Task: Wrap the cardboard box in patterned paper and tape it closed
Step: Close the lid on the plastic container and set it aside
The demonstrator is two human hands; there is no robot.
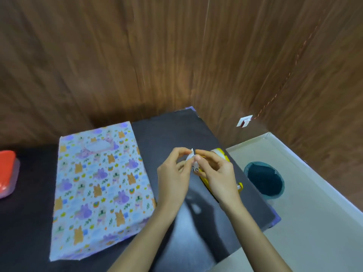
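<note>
The box (pixel 98 185) lies on the dark table (pixel 172 138), covered in pale paper printed with purple and orange animals. To its right, above the table, my left hand (pixel 172 173) and my right hand (pixel 218 173) meet. Between their fingertips they pinch a small white strip (pixel 192 155), most likely tape or its backing. Under my right hand sits a yellow tape dispenser (pixel 220 154), mostly hidden by the hand.
A red-lidded plastic container (pixel 6 173) stands at the table's left edge. Beyond the table's right edge, a dark teal bin (pixel 264 179) rests on the pale floor. Wooden walls close in behind and to the right.
</note>
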